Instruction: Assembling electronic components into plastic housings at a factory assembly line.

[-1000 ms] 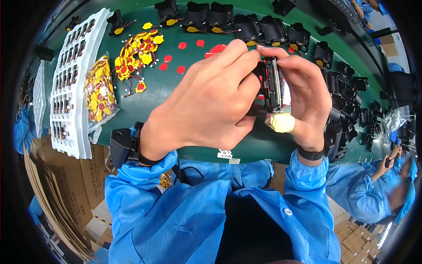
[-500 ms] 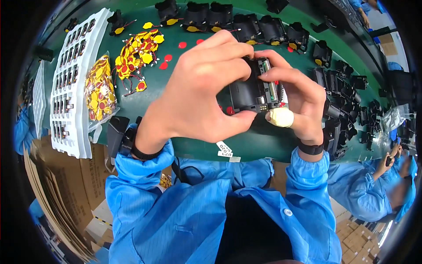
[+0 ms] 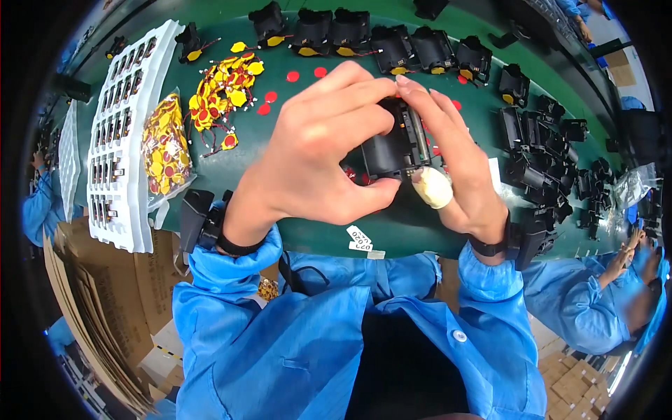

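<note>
Between my two hands is a black plastic housing (image 3: 383,155) with a slim strip-like part along its right side. My left hand (image 3: 325,143) grips it from the left, thumb at the near edge and fingers over the far edge. From the right, my right hand (image 3: 458,157) clasps the same housing. Its fingers lie along the far right corner, and its thumb, wrapped in a pale cover (image 3: 434,187), presses near the lower right corner. My fingers hide part of the housing. Red round stickers (image 3: 271,97) lie on the green table beyond my left hand.
Yellow coin cells with wires (image 3: 224,91) lie heaped at the left, beside a bag of similar cells (image 3: 166,147) and a white tray (image 3: 143,227) of small parts. Black housings (image 3: 350,31) line the far edge; more (image 3: 535,171) crowd the right. A co-worker (image 3: 581,301) sits at the right.
My right hand has turned: its fingers, curled over the strip before, now stretch along the housing's right side. The thumb has shifted slightly left. My left hand keeps its grip.
</note>
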`<move>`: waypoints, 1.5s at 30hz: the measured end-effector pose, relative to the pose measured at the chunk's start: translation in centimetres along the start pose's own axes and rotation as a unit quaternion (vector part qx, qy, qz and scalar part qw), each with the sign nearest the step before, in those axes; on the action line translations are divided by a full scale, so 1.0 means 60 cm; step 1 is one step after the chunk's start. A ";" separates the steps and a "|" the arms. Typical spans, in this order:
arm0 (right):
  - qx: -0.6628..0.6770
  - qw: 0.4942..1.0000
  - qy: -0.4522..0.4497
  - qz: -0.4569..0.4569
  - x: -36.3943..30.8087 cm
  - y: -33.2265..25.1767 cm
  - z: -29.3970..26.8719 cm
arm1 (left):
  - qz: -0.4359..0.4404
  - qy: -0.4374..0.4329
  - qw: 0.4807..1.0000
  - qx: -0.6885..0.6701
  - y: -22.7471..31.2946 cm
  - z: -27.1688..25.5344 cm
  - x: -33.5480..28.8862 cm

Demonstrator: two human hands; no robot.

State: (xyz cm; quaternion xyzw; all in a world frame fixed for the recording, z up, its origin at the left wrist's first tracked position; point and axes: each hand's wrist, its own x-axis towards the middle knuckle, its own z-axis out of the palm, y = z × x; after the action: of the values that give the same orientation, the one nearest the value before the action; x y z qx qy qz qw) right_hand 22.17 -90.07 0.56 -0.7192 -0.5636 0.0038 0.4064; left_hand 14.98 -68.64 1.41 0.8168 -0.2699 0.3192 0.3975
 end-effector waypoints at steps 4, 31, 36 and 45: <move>0.063 0.996 0.008 0.061 -0.001 -0.010 0.012 | 0.007 0.000 0.999 0.039 0.002 0.002 -0.003; -0.097 0.975 0.150 0.134 -0.012 0.004 0.034 | 0.219 -0.084 0.897 0.375 0.028 0.065 -0.010; -0.196 0.948 0.209 0.141 -0.009 -0.009 0.042 | 0.261 -0.132 0.861 0.415 0.038 0.066 -0.004; 0.039 0.985 0.124 0.116 -0.022 0.003 -0.010 | 0.131 -0.014 0.977 0.168 0.027 0.044 -0.006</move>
State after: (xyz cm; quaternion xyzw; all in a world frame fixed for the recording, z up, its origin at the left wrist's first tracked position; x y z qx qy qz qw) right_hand 22.11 -91.50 0.24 -0.7581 -0.4208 -0.0162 0.4980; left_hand 14.43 -71.60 0.64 0.8336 -0.3228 0.3983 0.2054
